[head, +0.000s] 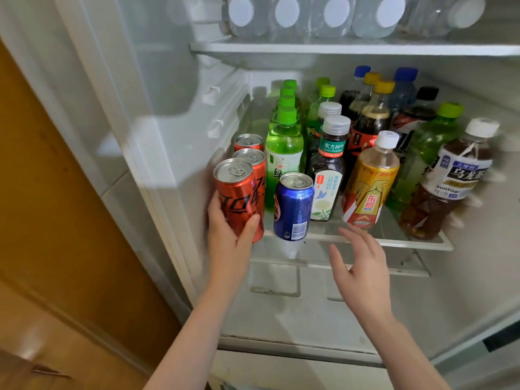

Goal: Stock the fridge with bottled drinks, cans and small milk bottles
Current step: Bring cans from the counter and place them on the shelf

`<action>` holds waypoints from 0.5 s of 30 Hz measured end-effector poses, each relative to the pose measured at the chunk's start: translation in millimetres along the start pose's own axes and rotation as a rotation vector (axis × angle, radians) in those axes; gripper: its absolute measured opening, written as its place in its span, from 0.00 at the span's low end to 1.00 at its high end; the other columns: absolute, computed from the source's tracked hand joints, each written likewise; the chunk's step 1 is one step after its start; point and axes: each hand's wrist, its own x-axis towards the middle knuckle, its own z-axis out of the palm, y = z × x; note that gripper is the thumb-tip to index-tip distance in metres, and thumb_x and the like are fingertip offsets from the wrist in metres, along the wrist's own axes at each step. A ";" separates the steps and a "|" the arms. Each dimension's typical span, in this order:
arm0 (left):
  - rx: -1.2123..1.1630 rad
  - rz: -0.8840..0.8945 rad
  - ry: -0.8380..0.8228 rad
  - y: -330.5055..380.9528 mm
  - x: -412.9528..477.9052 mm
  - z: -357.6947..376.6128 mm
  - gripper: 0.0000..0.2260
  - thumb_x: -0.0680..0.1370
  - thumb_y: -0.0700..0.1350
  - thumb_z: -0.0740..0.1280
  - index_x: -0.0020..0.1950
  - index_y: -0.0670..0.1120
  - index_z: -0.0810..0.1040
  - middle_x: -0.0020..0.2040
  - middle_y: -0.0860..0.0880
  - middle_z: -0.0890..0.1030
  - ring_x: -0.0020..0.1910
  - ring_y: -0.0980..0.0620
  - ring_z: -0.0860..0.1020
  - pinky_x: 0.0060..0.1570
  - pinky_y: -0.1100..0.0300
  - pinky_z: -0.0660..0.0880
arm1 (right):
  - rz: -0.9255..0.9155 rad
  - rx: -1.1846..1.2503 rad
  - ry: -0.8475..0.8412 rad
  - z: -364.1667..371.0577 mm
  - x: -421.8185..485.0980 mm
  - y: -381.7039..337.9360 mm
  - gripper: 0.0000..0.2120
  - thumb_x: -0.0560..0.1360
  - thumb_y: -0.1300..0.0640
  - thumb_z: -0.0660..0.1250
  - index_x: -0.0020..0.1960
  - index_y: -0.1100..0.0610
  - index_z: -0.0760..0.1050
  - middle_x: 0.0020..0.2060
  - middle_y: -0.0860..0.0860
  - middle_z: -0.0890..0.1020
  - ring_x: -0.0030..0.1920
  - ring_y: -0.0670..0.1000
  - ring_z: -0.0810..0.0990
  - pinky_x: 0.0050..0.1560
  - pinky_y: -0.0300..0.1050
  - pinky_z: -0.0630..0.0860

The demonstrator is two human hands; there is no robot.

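My left hand (229,235) grips a red cola can (237,192) at the front left corner of the fridge's middle shelf (394,240). Two more red cans (250,153) stand in a row behind it. A blue can (292,206) stands just to its right at the shelf's front edge. My right hand (360,266) hovers open below the shelf edge, fingers spread, holding nothing, near a yellow energy-drink bottle (371,181). Green tea bottles (284,147), dark tea bottles (329,164) and an oolong tea bottle (447,181) fill the shelf.
The upper shelf (337,49) carries a row of clear water bottles (287,15) with white caps. Below the middle shelf lies a pale drawer front (281,291). The fridge's left wall (168,122) is close to the cans. A wooden cabinet (56,220) stands at the left.
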 end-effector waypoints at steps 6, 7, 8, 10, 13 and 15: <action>0.026 -0.003 0.043 -12.2 3.8 11.5 0.32 0.71 0.49 0.69 0.73 0.52 0.60 0.70 0.52 0.70 0.67 0.57 0.70 0.67 0.53 0.68 | -0.026 -0.178 -0.041 10.1 1.0 17.2 0.20 0.70 0.60 0.72 0.60 0.64 0.76 0.64 0.60 0.75 0.66 0.62 0.71 0.66 0.55 0.67; 0.035 -0.002 0.049 -13.6 3.9 12.9 0.33 0.71 0.49 0.69 0.73 0.52 0.60 0.70 0.52 0.70 0.67 0.56 0.70 0.67 0.54 0.68 | -0.020 -0.191 -0.059 11.1 0.9 19.2 0.20 0.70 0.59 0.72 0.61 0.63 0.76 0.65 0.60 0.74 0.67 0.62 0.70 0.67 0.55 0.66; 0.047 0.001 0.056 -14.8 4.3 14.2 0.33 0.71 0.49 0.70 0.73 0.51 0.61 0.70 0.52 0.70 0.67 0.56 0.70 0.67 0.56 0.68 | -0.016 -0.203 -0.075 12.1 0.8 21.2 0.21 0.71 0.58 0.72 0.61 0.63 0.75 0.65 0.59 0.74 0.68 0.61 0.69 0.67 0.55 0.66; 0.080 0.014 0.075 -17.2 6.2 16.5 0.33 0.71 0.48 0.70 0.73 0.50 0.61 0.70 0.52 0.69 0.67 0.56 0.70 0.66 0.61 0.67 | -0.013 -0.234 -0.098 13.4 0.3 24.2 0.22 0.72 0.57 0.71 0.63 0.62 0.74 0.66 0.58 0.73 0.69 0.60 0.68 0.69 0.54 0.64; 0.123 0.034 0.117 -20.7 12.9 19.3 0.33 0.71 0.47 0.70 0.73 0.50 0.61 0.69 0.52 0.70 0.65 0.58 0.70 0.63 0.72 0.65 | -0.016 -0.280 -0.113 14.4 0.0 26.6 0.23 0.72 0.55 0.70 0.65 0.61 0.73 0.67 0.57 0.73 0.70 0.59 0.67 0.69 0.51 0.62; 0.159 0.037 0.150 -22.8 18.4 21.4 0.33 0.71 0.49 0.70 0.73 0.50 0.61 0.69 0.52 0.71 0.64 0.59 0.71 0.59 0.78 0.63 | -0.032 -0.305 -0.118 15.1 -0.3 27.8 0.23 0.72 0.55 0.71 0.65 0.61 0.73 0.67 0.57 0.73 0.70 0.59 0.67 0.69 0.51 0.62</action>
